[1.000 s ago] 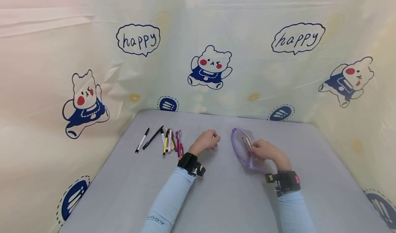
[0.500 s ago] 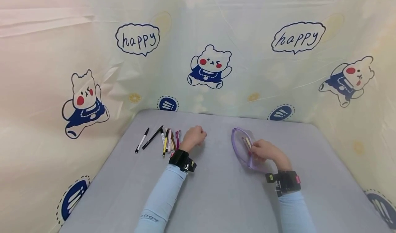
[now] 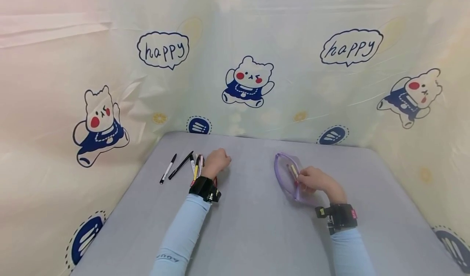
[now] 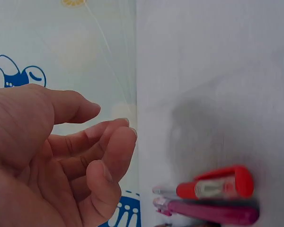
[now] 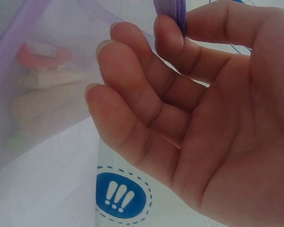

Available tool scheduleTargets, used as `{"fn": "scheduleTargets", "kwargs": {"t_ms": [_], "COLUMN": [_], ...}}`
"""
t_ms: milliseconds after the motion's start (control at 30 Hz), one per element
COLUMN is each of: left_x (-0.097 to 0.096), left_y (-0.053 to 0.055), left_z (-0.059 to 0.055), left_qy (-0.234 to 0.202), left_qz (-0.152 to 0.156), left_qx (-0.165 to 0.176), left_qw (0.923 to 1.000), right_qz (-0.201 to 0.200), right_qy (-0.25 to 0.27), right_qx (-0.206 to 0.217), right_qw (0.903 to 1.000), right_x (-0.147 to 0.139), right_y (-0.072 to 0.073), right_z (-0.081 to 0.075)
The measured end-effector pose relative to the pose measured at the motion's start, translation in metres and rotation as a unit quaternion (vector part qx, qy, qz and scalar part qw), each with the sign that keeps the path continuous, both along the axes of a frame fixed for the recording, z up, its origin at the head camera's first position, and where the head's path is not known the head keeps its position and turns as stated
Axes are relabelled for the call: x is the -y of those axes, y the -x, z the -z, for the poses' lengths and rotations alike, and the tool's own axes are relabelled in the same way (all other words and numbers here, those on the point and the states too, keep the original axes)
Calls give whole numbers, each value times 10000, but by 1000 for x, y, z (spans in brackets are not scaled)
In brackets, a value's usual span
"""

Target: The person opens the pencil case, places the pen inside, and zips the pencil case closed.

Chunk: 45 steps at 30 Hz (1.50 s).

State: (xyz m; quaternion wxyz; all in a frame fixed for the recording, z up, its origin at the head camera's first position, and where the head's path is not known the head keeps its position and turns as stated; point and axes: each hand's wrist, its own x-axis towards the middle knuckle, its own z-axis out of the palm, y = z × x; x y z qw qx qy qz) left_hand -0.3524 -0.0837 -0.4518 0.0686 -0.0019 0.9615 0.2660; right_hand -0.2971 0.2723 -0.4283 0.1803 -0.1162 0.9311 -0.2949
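My left hand (image 3: 217,162) hovers over the right side of a group of pens (image 3: 196,168), hiding some of them. Its fingers are loosely bent with nothing between them in the left wrist view; a red pen (image 4: 241,184) and a magenta pen (image 4: 217,211) lie beyond the fingertips. With thumb and index finger, my right hand (image 3: 317,180) pinches the zip edge (image 5: 173,14) of a see-through purple mesh pouch (image 3: 278,174). Through the mesh, several pens show inside, one with a red part (image 5: 42,56).
Apart from the group, a white pen with black ends (image 3: 168,169) and a black pen (image 3: 180,166) lie to its left. The grey table (image 3: 253,227) meets a printed curtain (image 3: 290,84) at the back and sides.
My left hand has moved left from the middle of the table to the pens. The right hand stays at the pouch edge. The head view has tilted slightly.
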Motion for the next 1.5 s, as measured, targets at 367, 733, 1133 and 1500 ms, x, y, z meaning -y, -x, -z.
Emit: {"fn": "scheduleTargets", "kwargs": {"t_ms": [367, 733, 1133, 1500], "left_x": [19, 23, 18, 19], "left_y": [-9, -6, -7, 3], "left_z": [3, 20, 17, 11], "left_qy": [579, 1227, 1463, -53], "left_qz": [-154, -216, -279, -197], "left_qx": [-323, -450, -439, 409], "left_qw": [9977, 9912, 9879, 9990], "right_qz": [26, -14, 48, 8], "right_qy": [97, 138, -22, 124], "right_qx": [23, 89, -14, -23], "right_qw": [9999, 9999, 10000, 9999], "right_x": [-2, -3, -5, -5], "right_y": [2, 0, 5, 3], "right_z": [3, 5, 6, 5]}}
